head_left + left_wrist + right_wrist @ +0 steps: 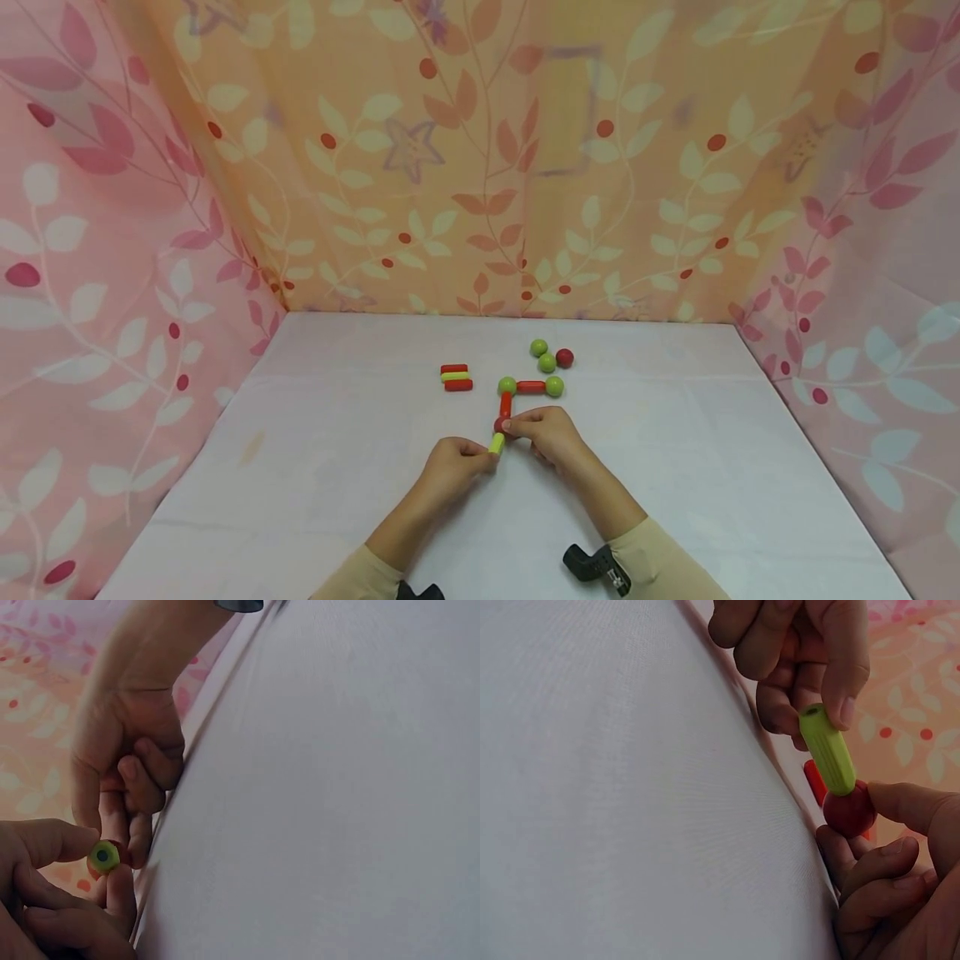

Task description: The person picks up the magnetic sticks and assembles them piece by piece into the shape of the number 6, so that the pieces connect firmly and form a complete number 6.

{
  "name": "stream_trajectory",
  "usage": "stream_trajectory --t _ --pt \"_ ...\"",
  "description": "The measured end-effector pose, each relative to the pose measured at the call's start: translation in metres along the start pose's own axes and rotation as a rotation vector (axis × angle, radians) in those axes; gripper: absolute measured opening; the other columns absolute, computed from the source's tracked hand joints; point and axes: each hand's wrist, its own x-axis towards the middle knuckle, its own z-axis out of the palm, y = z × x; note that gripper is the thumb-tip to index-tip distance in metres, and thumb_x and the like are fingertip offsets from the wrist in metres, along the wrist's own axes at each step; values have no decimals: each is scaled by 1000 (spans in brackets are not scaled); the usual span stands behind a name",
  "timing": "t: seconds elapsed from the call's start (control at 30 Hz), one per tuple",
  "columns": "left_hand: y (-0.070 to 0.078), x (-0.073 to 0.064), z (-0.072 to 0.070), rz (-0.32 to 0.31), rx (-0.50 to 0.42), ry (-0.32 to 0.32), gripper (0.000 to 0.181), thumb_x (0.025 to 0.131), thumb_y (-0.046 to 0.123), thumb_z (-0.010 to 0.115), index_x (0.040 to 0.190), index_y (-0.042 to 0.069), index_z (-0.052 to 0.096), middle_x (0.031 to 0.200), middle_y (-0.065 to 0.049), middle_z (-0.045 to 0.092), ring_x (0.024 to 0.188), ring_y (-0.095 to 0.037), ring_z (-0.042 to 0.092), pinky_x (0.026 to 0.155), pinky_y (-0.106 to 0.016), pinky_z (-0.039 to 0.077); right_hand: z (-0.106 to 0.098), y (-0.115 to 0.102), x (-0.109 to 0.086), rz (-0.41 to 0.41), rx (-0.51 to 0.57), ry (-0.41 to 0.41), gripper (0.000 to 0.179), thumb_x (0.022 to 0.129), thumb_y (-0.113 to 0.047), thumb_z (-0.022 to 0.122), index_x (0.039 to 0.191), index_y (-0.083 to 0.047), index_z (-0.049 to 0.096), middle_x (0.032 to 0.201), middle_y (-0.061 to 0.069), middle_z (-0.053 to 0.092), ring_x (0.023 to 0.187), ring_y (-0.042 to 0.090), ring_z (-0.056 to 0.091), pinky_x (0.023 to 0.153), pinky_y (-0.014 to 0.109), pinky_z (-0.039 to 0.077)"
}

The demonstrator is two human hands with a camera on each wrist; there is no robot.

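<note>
Pinching a short yellow-green ridged rod (827, 754) by its near end with the left hand (452, 467), and a dark-red round ball (851, 811) touching its far end with the right hand (552, 435). Joined beyond to a red rod (506, 406), a green round ball (507, 386), then sideways to a second red rod (531, 387) and second green ball (554, 386). With three loose rods (455, 377) side by side leftward on the white table (337, 400), three loose balls (547, 363) behind.

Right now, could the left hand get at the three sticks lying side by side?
Probably yes: I see nothing between the left hand and the three sticks. It pinches a yellow-green stick, though, so it would likely need to let that go first.
</note>
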Motion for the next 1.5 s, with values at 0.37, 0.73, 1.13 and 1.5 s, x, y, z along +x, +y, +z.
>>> stream_trajectory --t 0.37,0.73,1.13,1.5 --pt "3 0 5 -141 -85 -49 24 72 37 74 80 14 70 74 -2 63 42 -14 30 37 -25 21 1 -1 1 25 -15 9 31 69 -47 74 86 -20 73 85 1 68 37 11 32 35 24 24" --pt "1 2 4 -136 -152 -119 27 72 40 73 83 15 72 79 -1 69 37 -10 26 35 -23 20 1 -4 1 20 -33 11 32 69 -47 75 85 -19 73 81 3 67 37 10 31 35 24 24" --pt "-1 3 10 -140 -147 -53 31 69 44 75 79 15 72 74 -1 67 35 -11 25 34 -22 19 -13 -13 -2 -127 -281 -15 25 77 -46 68 84 -22 72 81 -4 67 73 15 49 58 28 39" --pt "-1 2 11 -179 -109 -25 32 69 47 74 78 17 70 74 -1 66 37 -14 26 35 -24 19 -89 -54 26 -341 -435 73 23 80 -36 69 98 -22 68 91 -5 63 81 20 53 66 33 47"
